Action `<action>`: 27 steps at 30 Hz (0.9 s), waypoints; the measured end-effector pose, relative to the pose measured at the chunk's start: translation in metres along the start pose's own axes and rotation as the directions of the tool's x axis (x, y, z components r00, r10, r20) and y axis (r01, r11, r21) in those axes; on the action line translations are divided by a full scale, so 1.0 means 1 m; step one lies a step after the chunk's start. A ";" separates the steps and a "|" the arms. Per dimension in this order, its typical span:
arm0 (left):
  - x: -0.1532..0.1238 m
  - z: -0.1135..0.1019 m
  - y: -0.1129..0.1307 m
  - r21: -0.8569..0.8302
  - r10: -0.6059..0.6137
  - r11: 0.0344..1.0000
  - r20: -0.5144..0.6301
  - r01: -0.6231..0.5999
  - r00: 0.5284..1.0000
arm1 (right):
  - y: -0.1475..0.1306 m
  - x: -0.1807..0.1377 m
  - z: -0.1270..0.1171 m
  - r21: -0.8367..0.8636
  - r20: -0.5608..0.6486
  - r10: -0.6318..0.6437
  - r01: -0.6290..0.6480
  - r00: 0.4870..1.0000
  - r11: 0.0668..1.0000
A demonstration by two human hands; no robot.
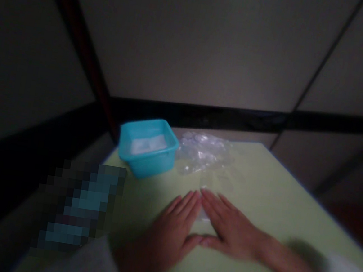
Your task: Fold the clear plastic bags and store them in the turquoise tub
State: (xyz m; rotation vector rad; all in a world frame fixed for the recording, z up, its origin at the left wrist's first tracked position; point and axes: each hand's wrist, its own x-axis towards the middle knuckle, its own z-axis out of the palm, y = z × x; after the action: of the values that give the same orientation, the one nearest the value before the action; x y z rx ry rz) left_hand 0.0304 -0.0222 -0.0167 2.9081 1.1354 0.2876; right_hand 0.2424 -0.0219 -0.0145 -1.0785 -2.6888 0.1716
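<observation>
Flat on the table, my left hand (pixel 175 226) has its fingers stretched forward, palm down. My right hand (pixel 231 225) lies likewise from the other side, its fingers angled toward the left ones. Fingertips and thumbs of both hands come close together or touch, framing a small triangle. Within that triangle shows part of a thin, clear plastic piece (pixel 202 215), shiny at its edges; the rest is under my fingers, so its kind is hard to make out.
A turquoise plastic basket (pixel 152 162) with flat whitish pieces (pixel 149 144) inside stands at the back left. Beside it lies a crumpled clear plastic bag (pixel 204 151). A pixelated patch covers something at the left edge of the yellow-green table (pixel 277 200). Wall panels rise behind.
</observation>
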 end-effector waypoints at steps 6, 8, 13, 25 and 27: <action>-0.005 0.002 -0.004 -0.055 -0.059 0.997 -0.036 0.057 0.998 | 0.010 -0.003 -0.004 0.033 0.043 -0.005 0.004 0.999 0.999; -0.006 0.000 -0.006 -0.074 -0.065 0.995 -0.045 0.062 0.997 | 0.013 -0.005 -0.005 0.030 0.013 -0.023 0.022 1.000 0.999; -0.007 -0.009 -0.007 -0.110 0.004 0.994 0.016 -0.002 1.000 | 0.014 -0.006 -0.005 0.031 0.016 -0.103 0.103 0.995 0.994; -0.010 -0.005 -0.013 -0.113 0.060 0.992 0.042 -0.055 0.997 | 0.011 -0.001 -0.016 0.149 0.133 -0.063 0.043 0.989 0.988; -0.012 -0.001 -0.014 -0.126 0.048 0.991 0.012 -0.046 0.999 | 0.012 -0.001 -0.021 0.186 0.100 -0.077 0.057 0.992 0.981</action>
State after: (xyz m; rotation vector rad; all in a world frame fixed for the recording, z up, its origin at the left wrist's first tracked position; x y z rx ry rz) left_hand 0.0118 -0.0197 -0.0186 2.8253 1.0085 0.3250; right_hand 0.2561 -0.0138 0.0031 -0.9476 -2.7338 0.4664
